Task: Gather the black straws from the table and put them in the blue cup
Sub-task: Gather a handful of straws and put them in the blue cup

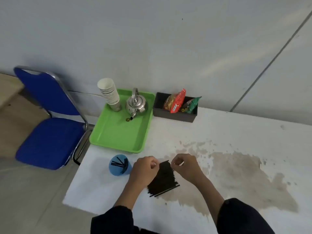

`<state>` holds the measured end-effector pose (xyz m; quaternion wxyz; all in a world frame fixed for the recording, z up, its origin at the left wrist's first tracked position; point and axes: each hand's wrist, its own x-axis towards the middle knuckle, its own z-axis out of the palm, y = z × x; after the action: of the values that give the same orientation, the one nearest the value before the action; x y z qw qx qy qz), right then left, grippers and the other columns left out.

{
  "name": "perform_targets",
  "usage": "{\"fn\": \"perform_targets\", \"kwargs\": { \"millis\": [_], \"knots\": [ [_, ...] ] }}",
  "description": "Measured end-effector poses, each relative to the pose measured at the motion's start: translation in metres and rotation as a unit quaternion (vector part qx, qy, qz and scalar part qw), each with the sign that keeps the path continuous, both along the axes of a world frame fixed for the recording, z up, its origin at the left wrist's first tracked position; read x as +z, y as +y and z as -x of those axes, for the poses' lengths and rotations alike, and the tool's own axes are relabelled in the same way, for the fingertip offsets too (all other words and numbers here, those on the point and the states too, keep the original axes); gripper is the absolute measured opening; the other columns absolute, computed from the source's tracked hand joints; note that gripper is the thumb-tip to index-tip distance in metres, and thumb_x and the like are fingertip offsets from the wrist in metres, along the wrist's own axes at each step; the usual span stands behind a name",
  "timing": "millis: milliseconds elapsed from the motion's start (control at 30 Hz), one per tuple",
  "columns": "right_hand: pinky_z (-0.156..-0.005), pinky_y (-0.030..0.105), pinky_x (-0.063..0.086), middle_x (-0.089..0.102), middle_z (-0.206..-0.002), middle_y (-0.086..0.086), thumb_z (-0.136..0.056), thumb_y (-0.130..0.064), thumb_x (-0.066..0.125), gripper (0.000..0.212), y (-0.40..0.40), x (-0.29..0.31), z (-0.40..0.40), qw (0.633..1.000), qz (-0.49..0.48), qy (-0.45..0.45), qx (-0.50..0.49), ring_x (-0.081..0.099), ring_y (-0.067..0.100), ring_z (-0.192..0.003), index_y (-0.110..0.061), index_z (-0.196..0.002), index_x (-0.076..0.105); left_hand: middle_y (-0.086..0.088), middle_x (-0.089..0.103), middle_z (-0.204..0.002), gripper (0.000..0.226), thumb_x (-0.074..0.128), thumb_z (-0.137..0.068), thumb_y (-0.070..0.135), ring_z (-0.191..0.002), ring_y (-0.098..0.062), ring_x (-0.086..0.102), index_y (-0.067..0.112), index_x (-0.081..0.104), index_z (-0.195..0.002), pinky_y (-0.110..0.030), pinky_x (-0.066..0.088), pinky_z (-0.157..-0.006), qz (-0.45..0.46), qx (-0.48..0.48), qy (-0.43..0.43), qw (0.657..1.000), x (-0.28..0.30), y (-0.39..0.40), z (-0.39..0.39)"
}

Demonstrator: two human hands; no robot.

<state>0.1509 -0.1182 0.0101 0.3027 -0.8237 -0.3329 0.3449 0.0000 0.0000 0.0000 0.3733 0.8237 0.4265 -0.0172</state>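
Observation:
A pile of black straws (pixel 164 179) lies on the white table between my two hands. My left hand (pixel 144 169) rests against the pile's left side, fingers curled at the far ends of the straws. My right hand (pixel 185 167) pinches at the pile's far right corner with thumb and fingers together. The blue cup (pixel 119 165) stands upright just left of my left hand and holds several black straws. Whether either hand has lifted a straw free of the pile is hidden by the fingers.
A green tray (pixel 118 134) behind the cup carries a stack of paper cups (pixel 109 93) and a metal kettle (pixel 136 104). A dark box (pixel 174 114) of snack packets sits at the back. A brown stain (pixel 236 173) spreads right. A blue chair (pixel 49 119) stands left of the table.

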Motion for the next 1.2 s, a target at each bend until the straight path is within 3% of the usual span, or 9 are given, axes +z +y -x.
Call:
{"fn": "perform_targets", "kwargs": {
  "millis": [133,267,367,600,700,800,867,1000,1200],
  "knots": [
    [-0.058,0.014,0.047,0.068,-0.079,0.001,-0.081,-0.018,0.069,0.007,-0.008,-0.032,0.010,0.995,0.068,0.045,-0.049,0.063,0.014,-0.069,-0.022,-0.076,0.065,0.012,0.062,-0.101,0.023,0.061,-0.090,0.032,-0.099,-0.012,0.057,0.032,0.062,-0.112,-0.031,0.053,-0.080,-0.002,-0.077,0.037,0.996,-0.039,-0.001,-0.003],
    [-0.062,0.024,0.053,0.068,-0.093,0.008,-0.085,-0.015,0.065,0.002,-0.014,-0.049,0.017,0.987,0.097,0.108,-0.076,0.065,0.022,-0.077,-0.016,-0.087,0.065,0.011,0.051,-0.130,0.055,0.064,-0.086,0.047,-0.117,-0.019,0.044,0.034,0.045,-0.135,-0.035,0.049,-0.084,-0.082,-0.149,0.092,0.981,-0.062,-0.005,-0.007],
    [-0.066,0.030,0.054,0.067,-0.093,0.009,-0.087,-0.016,0.061,0.005,-0.013,-0.055,0.020,0.983,0.099,0.121,-0.094,0.064,0.022,-0.077,-0.015,-0.089,0.065,0.011,0.046,-0.136,0.067,0.065,-0.083,0.054,-0.120,-0.019,0.043,0.032,0.040,-0.142,-0.035,0.049,-0.084,-0.106,-0.155,0.110,0.976,-0.070,-0.005,-0.009],
    [-0.068,0.038,0.058,0.069,-0.084,0.009,-0.088,-0.016,0.060,0.005,-0.016,-0.055,0.017,0.984,0.080,0.120,-0.106,0.068,0.026,-0.074,-0.017,-0.087,0.064,0.006,0.052,-0.122,0.046,0.064,-0.088,0.048,-0.110,-0.019,0.047,0.027,0.050,-0.127,-0.033,0.049,-0.081,-0.103,-0.163,0.104,0.976,-0.072,-0.003,-0.018],
    [-0.062,0.028,0.058,0.069,-0.081,0.006,-0.089,-0.020,0.061,0.005,-0.021,-0.051,0.016,0.984,0.070,0.117,-0.111,0.068,0.021,-0.069,-0.018,-0.086,0.064,0.005,0.054,-0.121,0.040,0.062,-0.092,0.042,-0.108,-0.018,0.049,0.026,0.051,-0.127,-0.033,0.050,-0.082,-0.109,-0.162,0.096,0.976,-0.073,-0.003,-0.020],
    [-0.049,0.009,0.047,0.064,-0.075,-0.002,-0.089,-0.021,0.061,0.007,-0.026,-0.048,0.016,0.985,0.063,0.110,-0.120,0.061,0.009,-0.061,-0.021,-0.082,0.063,0.004,0.055,-0.121,0.035,0.057,-0.096,0.037,-0.108,-0.018,0.049,0.026,0.051,-0.129,-0.031,0.050,-0.082,-0.122,-0.174,0.095,0.973,-0.074,-0.004,-0.020],
    [-0.046,0.007,0.043,0.062,-0.074,-0.005,-0.088,-0.019,0.062,0.006,-0.028,-0.047,0.016,0.984,0.057,0.113,-0.127,0.057,0.006,-0.059,-0.021,-0.083,0.063,0.003,0.055,-0.122,0.035,0.055,-0.097,0.036,-0.108,-0.018,0.050,0.024,0.051,-0.130,-0.030,0.049,-0.080,-0.136,-0.185,0.099,0.968,-0.075,-0.004,-0.020],
    [-0.050,0.016,0.043,0.064,-0.076,-0.002,-0.087,-0.021,0.061,0.005,-0.030,-0.044,0.014,0.980,0.051,0.127,-0.142,0.058,0.012,-0.059,-0.021,-0.084,0.064,0.001,0.054,-0.124,0.034,0.050,-0.100,0.034,-0.110,-0.019,0.050,0.020,0.050,-0.131,-0.030,0.051,-0.081,-0.151,-0.200,0.111,0.962,-0.075,-0.002,-0.021],
    [-0.062,0.026,0.054,0.066,-0.086,0.003,-0.087,-0.025,0.061,0.004,-0.027,-0.040,0.014,0.978,0.037,0.137,-0.156,0.066,0.022,-0.077,-0.025,-0.084,0.063,-0.002,0.053,-0.125,0.029,0.043,-0.104,0.031,-0.113,-0.018,0.048,0.015,0.049,-0.127,-0.029,0.049,-0.085,-0.159,-0.182,0.135,0.961,-0.076,-0.002,-0.023]
  ]
}}
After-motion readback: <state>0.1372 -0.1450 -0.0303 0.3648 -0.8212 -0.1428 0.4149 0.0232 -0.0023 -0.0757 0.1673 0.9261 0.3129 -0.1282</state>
